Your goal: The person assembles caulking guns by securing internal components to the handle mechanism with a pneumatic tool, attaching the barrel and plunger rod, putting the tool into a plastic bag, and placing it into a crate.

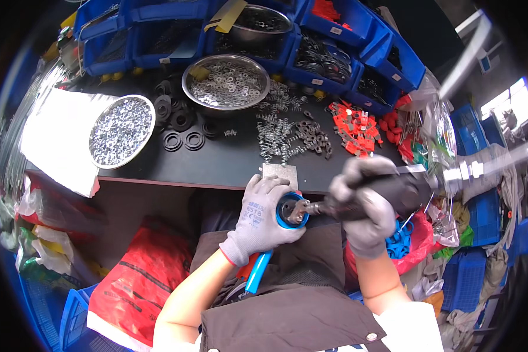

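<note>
In a grey work glove, my left hand (pixel 261 214) is closed around a round blue housing with a handle (pixel 259 271) slanting down below it. A dark disc and a small metal part (pixel 298 212) show inside the blue ring. My gloved right hand (pixel 366 214) grips a black power screwdriver (pixel 400 192), slightly blurred. Its metal nose (pixel 315 208) points left and reaches the metal part in the housing; whether it touches a screw is too small to tell. A small metal plate (pixel 280 173) lies at the bench edge just beyond my left hand.
On the dark bench (pixel 152 173) stand a white bowl of nuts (pixel 122 130) and a steel bowl of washers (pixel 227 82). Black rings (pixel 182 119), springs (pixel 274 136) and red parts (pixel 356 128) lie loose. Blue bins (pixel 164 44) line the back; a red sack (pixel 144 273) sits left.
</note>
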The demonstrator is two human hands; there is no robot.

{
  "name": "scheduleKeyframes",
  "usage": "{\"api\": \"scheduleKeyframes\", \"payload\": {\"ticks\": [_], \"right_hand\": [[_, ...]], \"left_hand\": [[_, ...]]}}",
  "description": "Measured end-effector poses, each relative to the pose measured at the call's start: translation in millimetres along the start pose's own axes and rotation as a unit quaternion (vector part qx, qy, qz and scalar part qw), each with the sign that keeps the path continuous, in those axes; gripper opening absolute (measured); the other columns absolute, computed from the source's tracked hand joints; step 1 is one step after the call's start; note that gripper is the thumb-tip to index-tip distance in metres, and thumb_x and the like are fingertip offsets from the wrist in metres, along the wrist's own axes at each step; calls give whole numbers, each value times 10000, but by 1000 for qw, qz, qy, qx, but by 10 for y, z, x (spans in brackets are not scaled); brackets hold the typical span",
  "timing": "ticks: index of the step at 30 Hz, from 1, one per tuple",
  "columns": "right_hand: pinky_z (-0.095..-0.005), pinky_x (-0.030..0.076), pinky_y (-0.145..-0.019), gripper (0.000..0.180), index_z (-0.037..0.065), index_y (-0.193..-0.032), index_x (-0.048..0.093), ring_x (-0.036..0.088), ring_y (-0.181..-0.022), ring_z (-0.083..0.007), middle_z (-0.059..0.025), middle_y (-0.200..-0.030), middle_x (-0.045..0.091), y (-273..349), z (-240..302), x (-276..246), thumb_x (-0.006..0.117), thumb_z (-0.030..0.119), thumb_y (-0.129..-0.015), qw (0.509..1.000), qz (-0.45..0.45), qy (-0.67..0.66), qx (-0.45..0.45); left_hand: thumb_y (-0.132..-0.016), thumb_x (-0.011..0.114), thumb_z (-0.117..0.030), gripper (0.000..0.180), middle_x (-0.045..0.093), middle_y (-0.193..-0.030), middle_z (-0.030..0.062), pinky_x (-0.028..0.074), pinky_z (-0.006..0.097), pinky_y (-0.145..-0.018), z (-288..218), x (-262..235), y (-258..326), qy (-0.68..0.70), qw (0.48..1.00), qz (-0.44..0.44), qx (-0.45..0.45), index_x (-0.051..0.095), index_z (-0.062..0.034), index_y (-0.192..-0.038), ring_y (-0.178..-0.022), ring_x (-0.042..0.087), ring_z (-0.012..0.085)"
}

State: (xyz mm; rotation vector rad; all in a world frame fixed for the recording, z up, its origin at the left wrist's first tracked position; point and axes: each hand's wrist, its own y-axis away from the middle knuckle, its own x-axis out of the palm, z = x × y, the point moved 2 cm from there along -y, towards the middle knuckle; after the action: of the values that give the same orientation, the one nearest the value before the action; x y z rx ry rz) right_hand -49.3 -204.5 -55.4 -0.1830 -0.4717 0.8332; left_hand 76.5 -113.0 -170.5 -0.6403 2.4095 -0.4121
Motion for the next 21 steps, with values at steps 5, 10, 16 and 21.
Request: {"api": "scheduleKeyframes", "payload": {"ticks": [5, 10, 16, 21], "right_hand": [[-362, 484, -697, 454, 83, -1260, 488, 591, -780, -196, -110, -1036, 549, 135, -51, -358, 549, 156, -816, 994, -70, -57, -69], [-323, 512, -750, 428, 61, -1262, 487, 610, -804, -189, -107, -1043, 572, -44, -23, -118, 539, 110, -841, 995, -86, -55, -17], [-302, 526, -788, 386, -17, -1187, 545, 609, -923, -168, -127, -1064, 593, -307, -3, 575, 576, -21, -802, 976, 2, 210, 64], [-285, 537, -699, 319, -13, -1116, 594, 632, -757, -136, -79, -911, 620, -461, -55, 668, 621, 8, -798, 974, 30, 218, 48]], "left_hand": [[-557, 842, -352, 635, 611, -1194, 141, 243, 555, -1142, -35, -57, -31, 5, 1000, 28, -8, 648, -96, -1105, -1221, 529, 330], [-568, 840, -359, 665, 604, -1213, 145, 240, 557, -1143, 13, -23, -16, -2, 1000, 24, 2, 631, -82, -1135, -1230, 522, 336], [-588, 819, -373, 664, 616, -1185, 151, 277, 526, -1126, 28, -50, -23, 23, 1000, 4, 8, 622, -73, -1147, -1205, 538, 340], [-593, 799, -377, 592, 625, -1157, 165, 289, 506, -1119, -13, -51, -63, 53, 999, -12, -3, 637, -78, -1078, -1168, 571, 326]]}}
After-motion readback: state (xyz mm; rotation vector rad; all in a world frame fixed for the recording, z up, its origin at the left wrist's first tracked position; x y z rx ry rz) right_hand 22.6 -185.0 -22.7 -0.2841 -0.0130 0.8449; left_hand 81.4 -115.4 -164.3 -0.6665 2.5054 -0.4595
